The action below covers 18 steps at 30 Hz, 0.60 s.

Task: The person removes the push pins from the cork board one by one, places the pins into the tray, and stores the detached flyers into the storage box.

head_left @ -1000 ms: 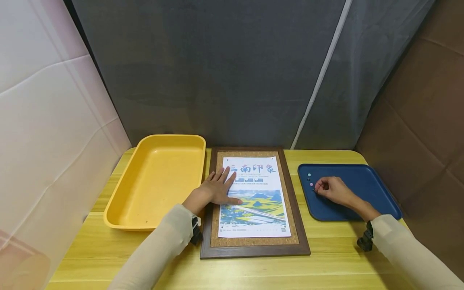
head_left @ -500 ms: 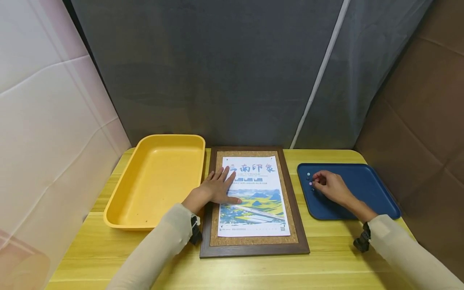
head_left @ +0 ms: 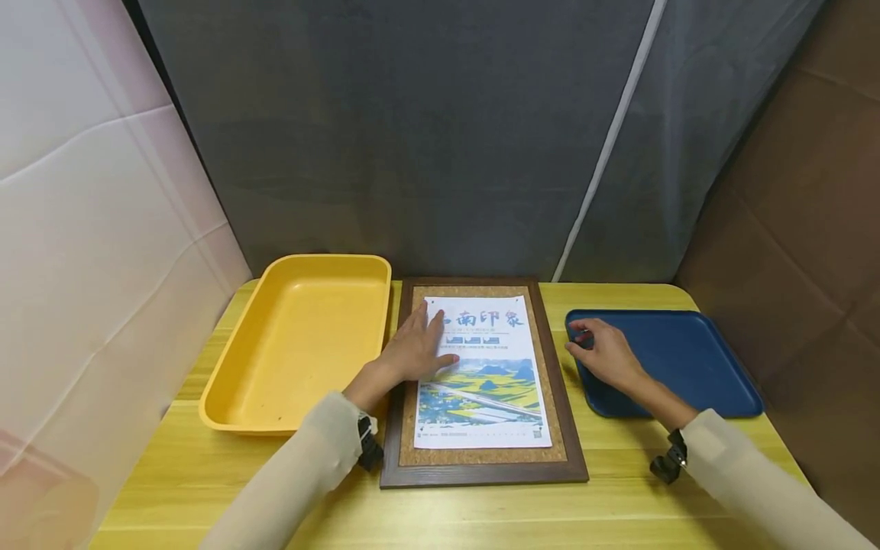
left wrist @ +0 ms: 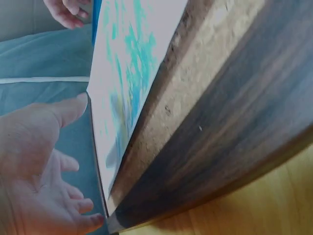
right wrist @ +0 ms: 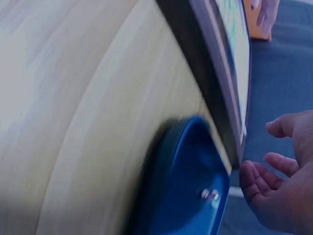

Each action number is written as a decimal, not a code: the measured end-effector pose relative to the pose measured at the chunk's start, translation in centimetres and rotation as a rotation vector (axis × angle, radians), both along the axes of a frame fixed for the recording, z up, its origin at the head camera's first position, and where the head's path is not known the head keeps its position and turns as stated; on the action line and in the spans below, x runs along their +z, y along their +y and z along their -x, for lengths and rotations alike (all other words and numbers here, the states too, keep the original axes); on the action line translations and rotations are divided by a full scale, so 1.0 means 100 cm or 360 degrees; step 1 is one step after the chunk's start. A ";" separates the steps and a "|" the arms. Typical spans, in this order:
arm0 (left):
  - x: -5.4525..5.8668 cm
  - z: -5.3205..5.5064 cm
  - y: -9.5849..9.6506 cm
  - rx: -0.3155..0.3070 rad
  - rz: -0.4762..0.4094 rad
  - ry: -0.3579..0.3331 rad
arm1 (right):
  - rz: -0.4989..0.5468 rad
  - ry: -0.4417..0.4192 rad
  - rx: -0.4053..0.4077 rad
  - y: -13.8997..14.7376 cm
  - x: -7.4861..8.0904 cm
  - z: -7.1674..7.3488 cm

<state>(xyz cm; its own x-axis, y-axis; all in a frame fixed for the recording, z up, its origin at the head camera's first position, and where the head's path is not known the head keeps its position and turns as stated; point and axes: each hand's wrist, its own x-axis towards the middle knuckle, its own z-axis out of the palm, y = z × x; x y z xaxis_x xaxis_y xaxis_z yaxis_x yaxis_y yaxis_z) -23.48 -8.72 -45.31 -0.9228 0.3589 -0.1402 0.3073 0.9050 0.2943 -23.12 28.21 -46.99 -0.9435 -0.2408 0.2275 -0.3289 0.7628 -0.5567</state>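
Note:
A printed poster [head_left: 481, 405] with blue lettering and a landscape lies on a cork board [head_left: 481, 457] with a dark brown frame. Small dark dots, like pin heads, show near its corners. My left hand [head_left: 412, 347] is over the poster's left side, fingers long and thumb spread; the left wrist view shows its palm raised beside the sheet. Over the left edge of the blue tray [head_left: 681, 367] is my right hand [head_left: 608, 355], thumb and fingers bent and apart, with nothing visible between them. Small pale push pins [right wrist: 209, 195] lie inside that tray.
A deep yellow tray [head_left: 316, 344] stands left of the board. The wooden table [head_left: 619, 489] ends at a grey curtain [head_left: 412, 153] behind, with a white sheet at left and a brown one at right.
My right hand has moved left and up from the pins to the tray's left edge, its thumb and fingertips parting. My left hand has lifted and turned slightly over the poster.

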 end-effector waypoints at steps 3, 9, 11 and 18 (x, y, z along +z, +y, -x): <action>0.002 -0.002 0.002 0.0117 -0.0107 0.0018 | 0.0019 -0.0032 0.0031 -0.010 0.004 -0.001; 0.005 -0.007 0.001 0.0264 -0.0312 -0.0015 | 0.0078 -0.0108 0.0071 -0.029 0.010 -0.002; 0.005 -0.008 0.001 0.0270 -0.0366 -0.0026 | 0.0095 -0.0157 0.0064 -0.034 0.010 -0.002; 0.004 -0.009 0.001 0.0273 -0.0471 -0.0056 | 0.0140 -0.0257 0.0068 -0.047 0.009 -0.001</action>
<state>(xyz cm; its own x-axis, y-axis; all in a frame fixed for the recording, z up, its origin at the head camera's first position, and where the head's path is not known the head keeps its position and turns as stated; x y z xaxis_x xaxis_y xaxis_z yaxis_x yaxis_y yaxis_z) -22.54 -8.64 -44.87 -0.9697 0.2286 -0.0860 0.1428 0.8164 0.5596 -23.07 23.46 -46.08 -0.9589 -0.2672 0.0959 -0.2609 0.6963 -0.6687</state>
